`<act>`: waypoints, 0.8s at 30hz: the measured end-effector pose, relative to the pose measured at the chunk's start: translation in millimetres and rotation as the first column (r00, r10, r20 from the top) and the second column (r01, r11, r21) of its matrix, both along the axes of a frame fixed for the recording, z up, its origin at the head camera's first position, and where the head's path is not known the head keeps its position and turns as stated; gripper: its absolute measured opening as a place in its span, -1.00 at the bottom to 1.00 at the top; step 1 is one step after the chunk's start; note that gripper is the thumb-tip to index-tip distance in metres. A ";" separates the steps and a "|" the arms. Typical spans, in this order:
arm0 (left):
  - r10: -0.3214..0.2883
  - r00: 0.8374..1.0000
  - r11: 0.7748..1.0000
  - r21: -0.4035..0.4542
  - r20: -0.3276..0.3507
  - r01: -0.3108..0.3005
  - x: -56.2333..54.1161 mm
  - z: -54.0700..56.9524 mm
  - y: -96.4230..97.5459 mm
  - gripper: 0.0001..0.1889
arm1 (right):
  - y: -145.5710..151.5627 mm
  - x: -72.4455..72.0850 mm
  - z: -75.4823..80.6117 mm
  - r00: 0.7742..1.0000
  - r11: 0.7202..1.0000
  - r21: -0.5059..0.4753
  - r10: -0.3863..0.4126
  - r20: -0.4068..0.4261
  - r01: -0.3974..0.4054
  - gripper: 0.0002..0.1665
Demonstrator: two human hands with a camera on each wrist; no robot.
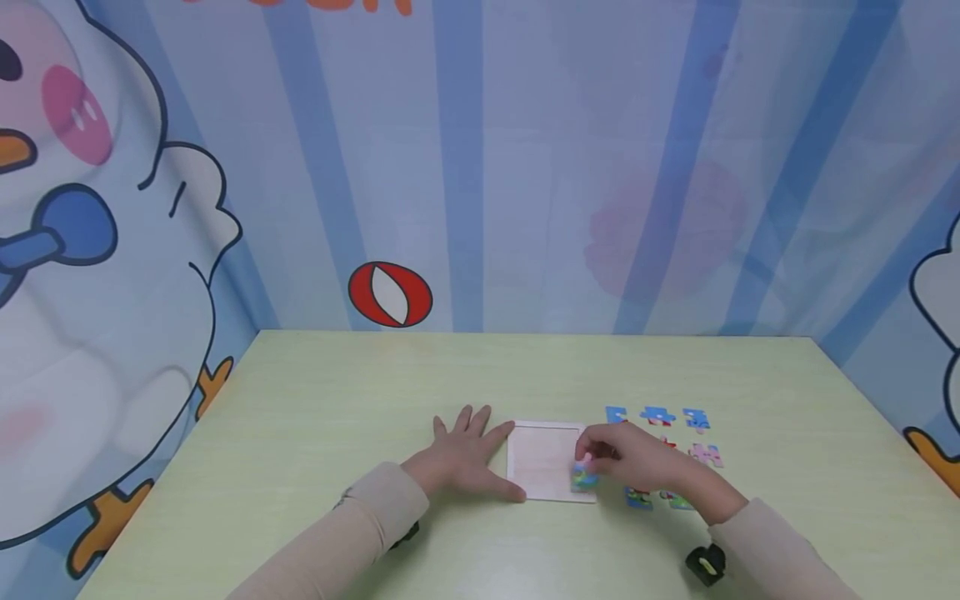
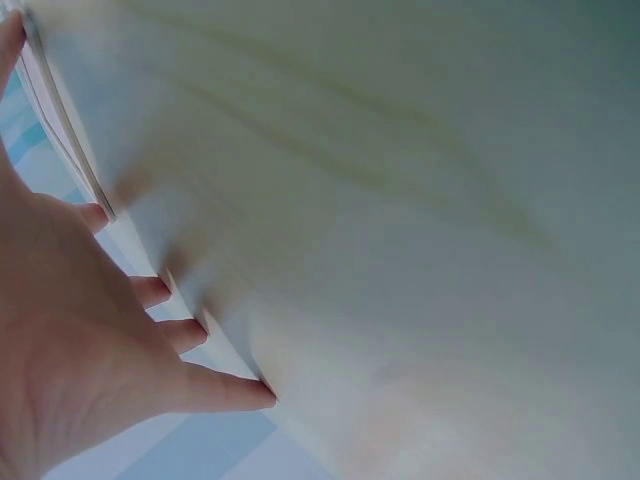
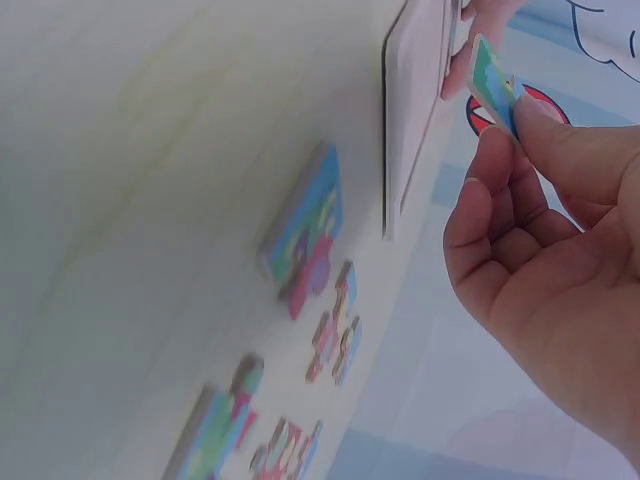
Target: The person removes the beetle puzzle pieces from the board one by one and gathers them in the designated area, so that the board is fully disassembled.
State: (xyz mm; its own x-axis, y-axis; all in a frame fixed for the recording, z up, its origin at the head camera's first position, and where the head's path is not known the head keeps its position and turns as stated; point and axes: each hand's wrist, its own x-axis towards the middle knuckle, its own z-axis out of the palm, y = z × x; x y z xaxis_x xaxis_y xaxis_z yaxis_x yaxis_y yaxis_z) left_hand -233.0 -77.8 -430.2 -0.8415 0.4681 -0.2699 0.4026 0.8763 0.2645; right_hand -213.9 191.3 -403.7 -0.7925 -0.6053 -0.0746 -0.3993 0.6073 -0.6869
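A puzzle piece [image 1: 582, 477] in blue and green is pinched between the thumb and fingers of my right hand [image 1: 637, 454]. It is held over the lower right corner of a shallow pale puzzle tray [image 1: 542, 457]. In the right wrist view, the piece [image 3: 492, 85] is tilted up on its edge. My left hand [image 1: 459, 460] lies with its fingers spread at the tray's left side. Its thumb and index fingertip are right at the tray's left edge, and the other fingers rest on the table.
Several loose puzzle pieces [image 1: 657, 415] lie in rows to the right of the tray, some partly hidden by my right hand and forearm. The pale table [image 1: 337, 392] ends at the back against a blue striped cloth [image 1: 517, 208] with cartoon figures.
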 end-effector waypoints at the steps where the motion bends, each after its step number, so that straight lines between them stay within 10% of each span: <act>1: 0.000 1.000 1.000 0.001 0.000 0.000 0.2 0.2 -0.1 0.06 | 2.5 1.1 1.3 1.000 1.000 0.000 0.004 -0.004 -0.004 -0.93; 24: -0.012 1.000 1.000 0.010 -0.003 0.012 1.3 0.8 -1.2 0.06 | 75.7 26.5 16.3 0.997 0.997 0.010 -0.081 -0.015 0.081 -0.92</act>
State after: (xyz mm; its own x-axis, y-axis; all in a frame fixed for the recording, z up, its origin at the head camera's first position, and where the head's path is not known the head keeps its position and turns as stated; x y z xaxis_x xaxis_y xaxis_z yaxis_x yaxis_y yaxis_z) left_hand -231.7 -78.9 -429.3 -0.8365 0.4811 -0.2624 0.4142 0.8686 0.2721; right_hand -187.5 267.0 -387.4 -0.8401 -0.5382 -0.0682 -0.3586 0.6452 -0.6746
